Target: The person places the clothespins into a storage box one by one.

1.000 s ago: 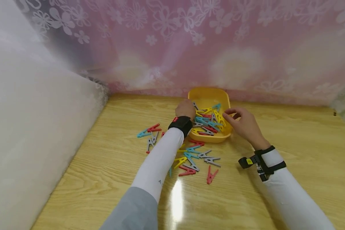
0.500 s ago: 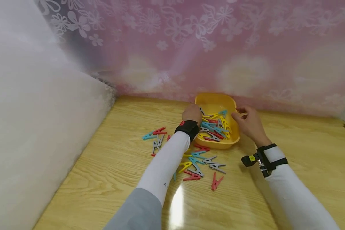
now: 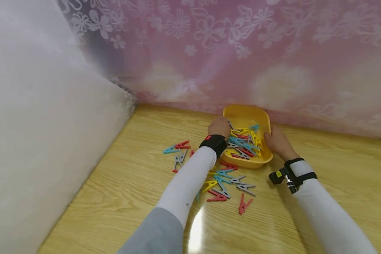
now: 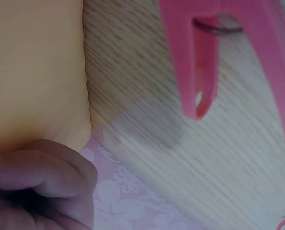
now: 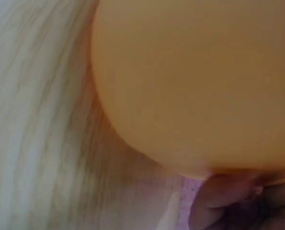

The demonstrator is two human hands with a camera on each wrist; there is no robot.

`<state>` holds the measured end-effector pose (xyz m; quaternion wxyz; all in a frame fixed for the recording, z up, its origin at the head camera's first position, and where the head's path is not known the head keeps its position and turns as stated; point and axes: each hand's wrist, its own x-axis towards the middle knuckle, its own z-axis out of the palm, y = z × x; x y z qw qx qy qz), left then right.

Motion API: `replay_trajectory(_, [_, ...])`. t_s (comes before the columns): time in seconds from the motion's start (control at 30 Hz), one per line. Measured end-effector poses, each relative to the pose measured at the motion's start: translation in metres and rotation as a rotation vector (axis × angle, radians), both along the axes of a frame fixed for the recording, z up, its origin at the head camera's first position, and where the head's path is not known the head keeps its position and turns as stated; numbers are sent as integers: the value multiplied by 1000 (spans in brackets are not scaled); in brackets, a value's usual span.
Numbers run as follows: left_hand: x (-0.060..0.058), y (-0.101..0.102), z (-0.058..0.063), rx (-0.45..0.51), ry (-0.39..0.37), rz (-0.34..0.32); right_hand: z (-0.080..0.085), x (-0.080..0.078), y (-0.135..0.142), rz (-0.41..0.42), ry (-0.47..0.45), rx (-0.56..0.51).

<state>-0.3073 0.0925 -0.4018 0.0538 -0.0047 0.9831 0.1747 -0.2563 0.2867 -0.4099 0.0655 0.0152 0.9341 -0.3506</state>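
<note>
A yellow plastic basin (image 3: 246, 112) holds a heap of clothespins (image 3: 245, 143) in yellow, blue, grey and red. My left hand (image 3: 220, 127) grips its left rim; in the left wrist view the curled fingers (image 4: 51, 175) lie against the basin wall (image 4: 34, 72). On the opposite side, my right hand (image 3: 280, 144) holds the right rim with the thumb toward the inside. The right wrist view has the basin's outer wall (image 5: 195, 86) filling most of the picture, with fingers (image 5: 223, 194) curled at its edge. Some fingertips are hidden by the basin.
Loose clothespins lie on the wooden table (image 3: 114, 197) in front of the basin, among them a red clothespin (image 3: 244, 204) nearest me. More, including a blue clothespin (image 3: 171, 150), lie to the left. A pink flowered curtain (image 3: 190, 70) hangs right behind the basin.
My right hand has closed from loosely bent fingers beside the rim to a grip on it. The left hand keeps its hold. The whole head view has shifted, so everything appears further right.
</note>
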Motion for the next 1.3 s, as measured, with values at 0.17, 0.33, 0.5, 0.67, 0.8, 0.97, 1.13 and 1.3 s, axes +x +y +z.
replay_trajectory(0.17, [-7, 0, 0, -6, 13, -34, 3, -3, -2, -37, 14, 37])
replay_trajectory(0.33, [-15, -14, -1, 19, -39, -108, 6, -9, -16, -79, 32, 80])
replay_trajectory(0.5, [-24, -36, -3, 43, -64, -192, 10, -18, -35, -123, 18, 77])
replay_trajectory(0.67, [-26, -56, 0, 138, -8, -101, 12, -26, -48, -156, 5, 77])
replay_trajectory(0.8, [-24, -86, 12, 172, 38, -118, 13, -31, -55, -164, 6, 76])
replay_trajectory(0.97, [-17, -151, 25, 209, 68, -169, 13, -31, -58, -156, 35, 86])
replay_trajectory(1.13, [-4, -214, 21, 235, 13, -215, 12, -29, -58, -157, 41, 96])
replay_trajectory(1.3, [9, -254, 10, 218, -67, -309, 14, -27, -59, -188, -2, 80])
